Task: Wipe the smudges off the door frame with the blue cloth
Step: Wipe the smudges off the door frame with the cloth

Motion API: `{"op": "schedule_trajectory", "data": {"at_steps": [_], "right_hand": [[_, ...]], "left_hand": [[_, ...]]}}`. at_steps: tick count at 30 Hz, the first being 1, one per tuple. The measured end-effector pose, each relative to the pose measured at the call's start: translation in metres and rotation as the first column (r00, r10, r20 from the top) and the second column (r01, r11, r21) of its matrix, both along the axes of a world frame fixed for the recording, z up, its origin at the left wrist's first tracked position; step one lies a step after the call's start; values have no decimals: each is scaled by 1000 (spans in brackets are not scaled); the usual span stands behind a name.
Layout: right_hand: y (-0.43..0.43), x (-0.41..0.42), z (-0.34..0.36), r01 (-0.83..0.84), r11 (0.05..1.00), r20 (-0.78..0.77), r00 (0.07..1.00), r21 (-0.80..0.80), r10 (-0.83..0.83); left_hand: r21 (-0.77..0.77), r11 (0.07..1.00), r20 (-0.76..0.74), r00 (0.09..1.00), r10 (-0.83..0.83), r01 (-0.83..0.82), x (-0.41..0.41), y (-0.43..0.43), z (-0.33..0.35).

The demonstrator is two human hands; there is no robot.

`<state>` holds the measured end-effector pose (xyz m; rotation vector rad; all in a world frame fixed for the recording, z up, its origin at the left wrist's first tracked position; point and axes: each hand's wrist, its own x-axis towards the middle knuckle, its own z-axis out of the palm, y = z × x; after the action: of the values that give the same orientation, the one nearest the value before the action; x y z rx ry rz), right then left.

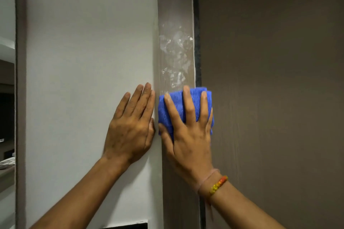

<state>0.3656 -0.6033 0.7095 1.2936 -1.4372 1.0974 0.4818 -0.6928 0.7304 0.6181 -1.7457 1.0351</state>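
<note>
A grey-brown door frame (175,5) runs vertically through the middle of the view. White smudges (176,42) cover it from about a fifth of the way down to just above the cloth. My right hand (188,135) presses a folded blue cloth (177,104) flat against the frame, fingers spread over it, right below the lowest smudges. My left hand (130,128) lies flat on the white wall (83,61) just left of the frame, fingers together and holding nothing.
A closed brown door (270,80) fills the right side, with a dark gap beside the frame. At the far left an arched grey-edged mirror or opening (20,61) shows a room. A dark panel (130,226) sits low on the wall.
</note>
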Motion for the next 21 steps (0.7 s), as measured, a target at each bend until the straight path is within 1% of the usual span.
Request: {"op": "schedule_trajectory", "data": {"at_steps": [3,5,10,13,16,19,21], "right_hand": [[-2,0,27,-1,1000,-1,1000,-14,1],[-2,0,32,-4,1000,-9,1000,-8,4],[0,4,-11,45,999,18,999,18,-45],[4,0,-19,54,997,-32,998,58,-52],[3,-3,16,47,998,-67,997,36,-45],[-2,1,62,68,998,-43,997,-6,-68],[-4,2,71,91,996,-40,995,-3,-91]], "left_hand": [[-7,1000,-11,1000,-10,9,-1,1,1],[-4,1000,-9,1000,-17,17,0,1,0],[-12,1000,-9,1000,-6,6,1,1,1],[-5,1000,-1,1000,-3,3,0,2,1],[-2,1000,-10,1000,-24,24,0,0,0],[-6,999,-14,999,-31,31,0,0,0],[12,999,-17,999,-31,31,-1,1,0]]}}
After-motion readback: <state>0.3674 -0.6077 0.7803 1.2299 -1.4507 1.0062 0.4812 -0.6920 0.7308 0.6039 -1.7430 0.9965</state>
